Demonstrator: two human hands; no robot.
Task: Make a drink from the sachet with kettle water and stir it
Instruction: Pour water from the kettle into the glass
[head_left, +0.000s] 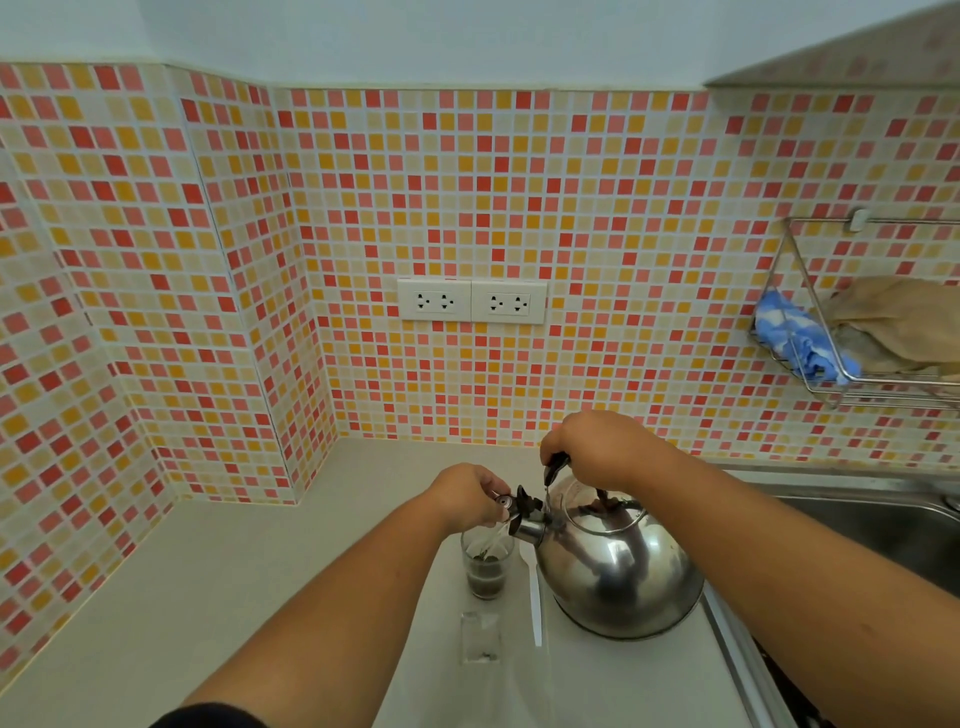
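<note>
shiny steel kettle (618, 571) tilted, clear water streaming into dark-bottomed glass (487, 564).

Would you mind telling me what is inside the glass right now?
The glass holds dark liquid at the bottom, with water streaming in from the kettle spout. Undissolved powder cannot be made out.

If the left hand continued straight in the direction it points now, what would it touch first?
The left hand points right, holding the spout cap open. Straight on, it would probably meet the kettle, its spout first and then the body. Depth is hard to judge from this one view.
</note>
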